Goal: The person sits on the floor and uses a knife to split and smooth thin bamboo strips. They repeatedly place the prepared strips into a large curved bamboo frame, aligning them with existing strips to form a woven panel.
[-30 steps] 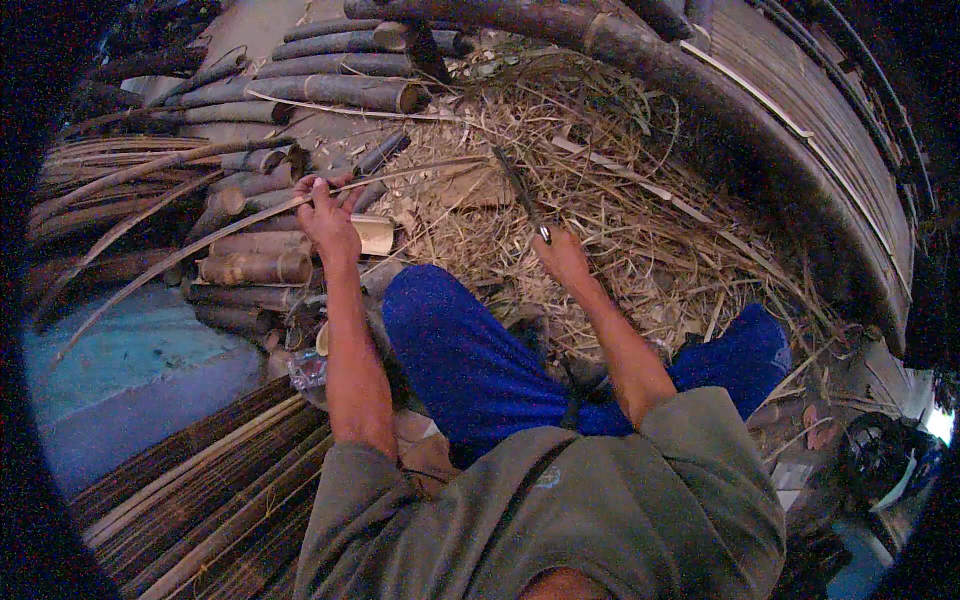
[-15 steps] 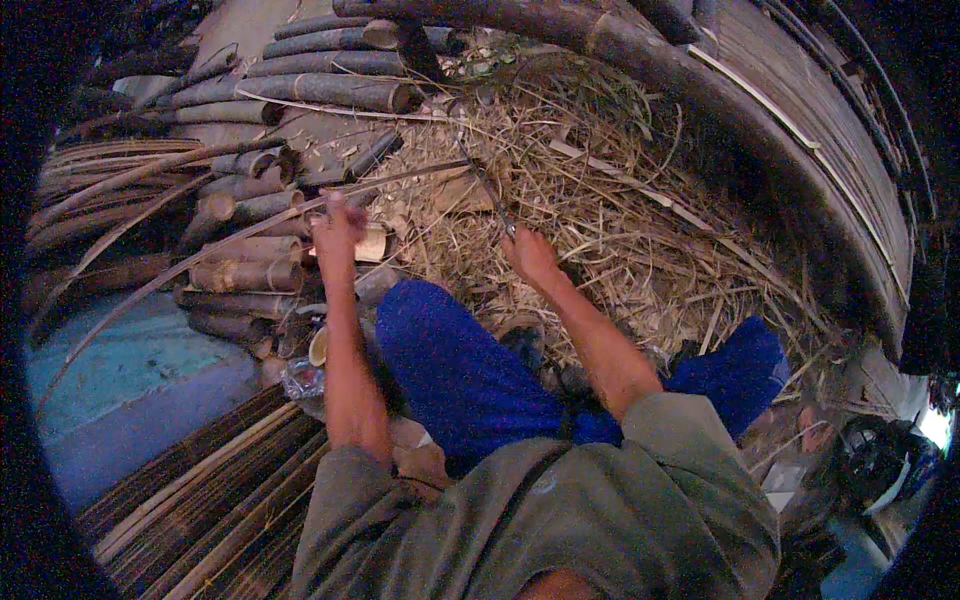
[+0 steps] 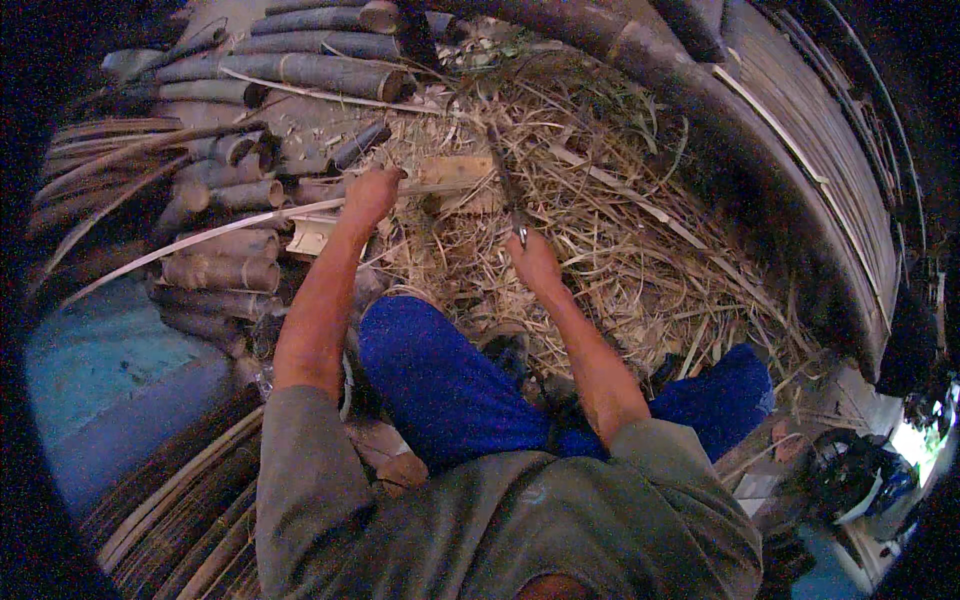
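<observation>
My left hand is closed on the end of a long, thin bamboo strip, whose pale face shows. The strip runs out to the left in a gentle curve, over a stack of bamboo pieces. My right hand grips the handle of a long knife, its dark, blurred blade pointing away from me. Between the blade and my left hand lies a pale wooden block. The knife looks apart from the strip.
Shavings cover the ground ahead and to the right. Cut bamboo tubes are stacked at the far left, bundled strips at the near left beside a blue surface. A thick dark pole curves along the right.
My left hand has moved right and away from me, now wrapped round the strip's end. The strip has turned from its dark face to its pale one. The knife stays in my right hand.
</observation>
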Demonstrator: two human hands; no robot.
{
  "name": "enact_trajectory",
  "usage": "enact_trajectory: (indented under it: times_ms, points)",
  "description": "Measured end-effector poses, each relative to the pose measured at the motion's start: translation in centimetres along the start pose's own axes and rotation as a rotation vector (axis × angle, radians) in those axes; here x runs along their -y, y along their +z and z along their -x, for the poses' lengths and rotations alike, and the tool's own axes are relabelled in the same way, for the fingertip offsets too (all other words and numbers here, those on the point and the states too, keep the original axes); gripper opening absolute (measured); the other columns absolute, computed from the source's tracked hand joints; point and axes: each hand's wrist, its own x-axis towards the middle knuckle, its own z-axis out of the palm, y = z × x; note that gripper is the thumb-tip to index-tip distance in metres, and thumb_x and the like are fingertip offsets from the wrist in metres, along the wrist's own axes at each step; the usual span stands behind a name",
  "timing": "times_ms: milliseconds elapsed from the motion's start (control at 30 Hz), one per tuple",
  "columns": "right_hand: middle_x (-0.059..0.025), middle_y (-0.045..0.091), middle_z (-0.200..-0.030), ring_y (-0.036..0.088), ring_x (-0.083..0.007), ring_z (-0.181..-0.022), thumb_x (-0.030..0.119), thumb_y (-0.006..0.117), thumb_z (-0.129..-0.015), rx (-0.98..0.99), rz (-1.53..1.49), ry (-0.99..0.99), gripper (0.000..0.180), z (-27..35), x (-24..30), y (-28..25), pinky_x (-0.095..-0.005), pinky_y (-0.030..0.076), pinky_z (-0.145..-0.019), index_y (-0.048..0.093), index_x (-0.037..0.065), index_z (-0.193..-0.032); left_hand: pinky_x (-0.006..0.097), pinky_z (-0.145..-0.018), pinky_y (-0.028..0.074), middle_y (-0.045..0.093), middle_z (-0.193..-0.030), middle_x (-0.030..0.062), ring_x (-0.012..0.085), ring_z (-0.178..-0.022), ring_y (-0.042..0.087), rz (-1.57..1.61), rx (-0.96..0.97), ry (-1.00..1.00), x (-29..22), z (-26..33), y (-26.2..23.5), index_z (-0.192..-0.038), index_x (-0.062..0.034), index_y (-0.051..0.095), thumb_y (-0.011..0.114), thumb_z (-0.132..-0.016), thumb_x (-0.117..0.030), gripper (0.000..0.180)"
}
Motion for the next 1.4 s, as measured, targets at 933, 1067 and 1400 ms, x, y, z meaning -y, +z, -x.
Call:
enact_trajectory:
  times_ms: [933,1067,1400]
  points:
    - [-0.0256,0.064,-0.078,0.063,-0.0451,-0.074,0.031,0.057,-0.092,-0.129,0.182,-0.051,0.034,1.4,-0.4,2.2,-0.0509,0.049,-0.067,0.058,-0.002,-0.1,0.048,-0.059,0.052,0.066,-0.078,0.0134,0.0358,-0.071,0.066,0.041,-0.096,0.188,3.1,-1.0,0.5,-0.101,-0.0127,0.062,0.054,-0.095,-0.043,0.032]
    - [-0.0255,0.063,-0.076,0.063,-0.0457,-0.072,0.028,0.057,-0.092,-0.093,0.125,-0.115,0.033,1.6,2.9,1.4,-0.0512,0.048,-0.064,0.057,-0.003,-0.105,0.05,-0.06,0.052,0.067,-0.077,0.0165,0.0375,-0.074,0.067,0.053,-0.051,0.14,3.5,-2.6,3.3,-0.099,-0.012,0.064,0.049,-0.096,-0.049,0.04]
    - [-0.0271,0.063,-0.079,0.062,-0.0466,-0.074,0.027,0.056,-0.094,-0.106,0.224,-0.102,0.03,-1.8,5.6,3.7,-0.053,0.049,-0.065,0.056,-0.003,-0.099,0.053,-0.078,0.051,0.069,-0.091,0.0211,0.0423,-0.088,0.066,0.286,0.1,0.033,4.7,-5.1,3.5,-0.105,-0.0101,0.069,0.048,-0.094,-0.058,0.054]
